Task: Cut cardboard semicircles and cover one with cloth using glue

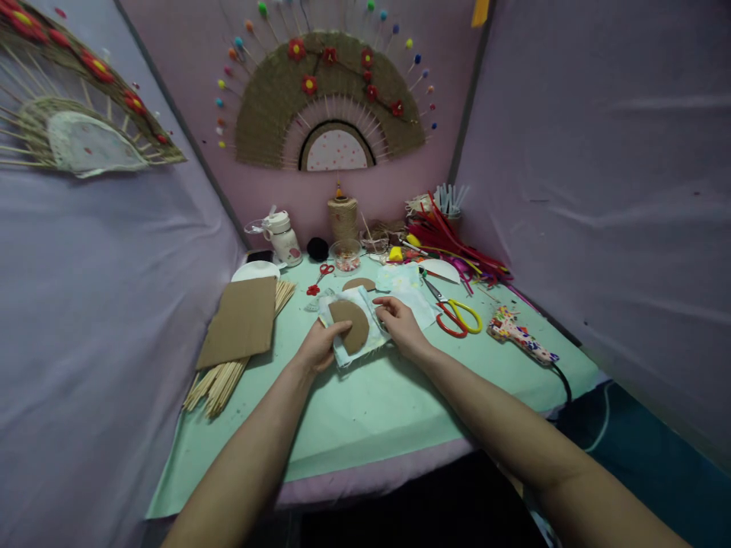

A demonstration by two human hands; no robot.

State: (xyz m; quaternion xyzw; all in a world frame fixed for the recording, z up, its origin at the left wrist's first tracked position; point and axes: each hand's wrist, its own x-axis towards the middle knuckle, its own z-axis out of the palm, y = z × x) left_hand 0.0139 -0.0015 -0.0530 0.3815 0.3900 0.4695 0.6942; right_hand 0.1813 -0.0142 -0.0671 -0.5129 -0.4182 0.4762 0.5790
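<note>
While your left hand [320, 346] grips cardboard half-disc [352, 326] atop cloth [374, 333] at eight o'clock, your right hand [403, 329] curls at three, hold unclear; apparently aligning stage; next move likely needs steadiness.

The left hand [320, 344] and the right hand [400, 326] are showing bare, with slender fingers. Bare skin is running along the left forearm [254, 445] and the right forearm [491, 403], each narrowing smoothly toward a slim wrist; the right one is showing uncovered past the elbow. Below the tabletop's [354, 426] front edge, black clothing [400, 506] is covering the lap, its cut disappearing into shadow.
</note>
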